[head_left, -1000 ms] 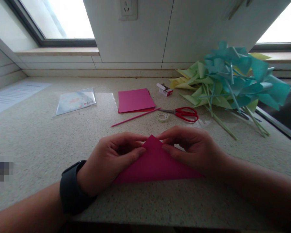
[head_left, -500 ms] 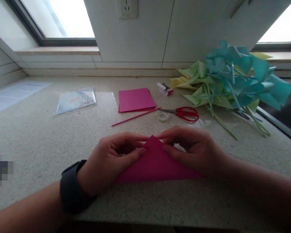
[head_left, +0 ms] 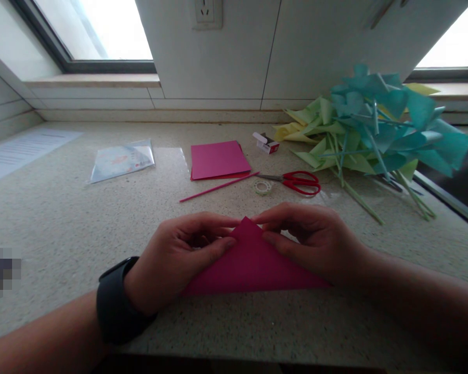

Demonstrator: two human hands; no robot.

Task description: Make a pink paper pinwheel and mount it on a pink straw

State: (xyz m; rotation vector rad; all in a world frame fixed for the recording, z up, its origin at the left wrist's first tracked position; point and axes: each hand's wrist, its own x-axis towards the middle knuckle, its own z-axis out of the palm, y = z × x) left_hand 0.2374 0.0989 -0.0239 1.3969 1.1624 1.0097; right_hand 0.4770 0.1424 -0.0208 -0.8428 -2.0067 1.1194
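A sheet of magenta paper (head_left: 249, 267), folded into a triangle, lies on the speckled counter with its tip pointing away from me. My left hand (head_left: 191, 252) pinches the left slope near the tip between thumb and fingers; a dark watch (head_left: 120, 301) is on that wrist. On the opposite slope, my right hand (head_left: 308, 236) grips the paper the same way, its thumb on top. The left corner of the triangle is partly hidden by my left hand. Just beyond the tip are a roll of tape (head_left: 262, 187) and red-handled scissors (head_left: 300, 183).
A thin magenta stick (head_left: 218, 187) lies before a stack of magenta paper squares (head_left: 219, 160). Behind the scissors is a small open box (head_left: 265, 144). Paper flowers (head_left: 390, 114) pile up at right. A plastic packet (head_left: 121, 161) and printed sheet (head_left: 23, 153) lie at left.
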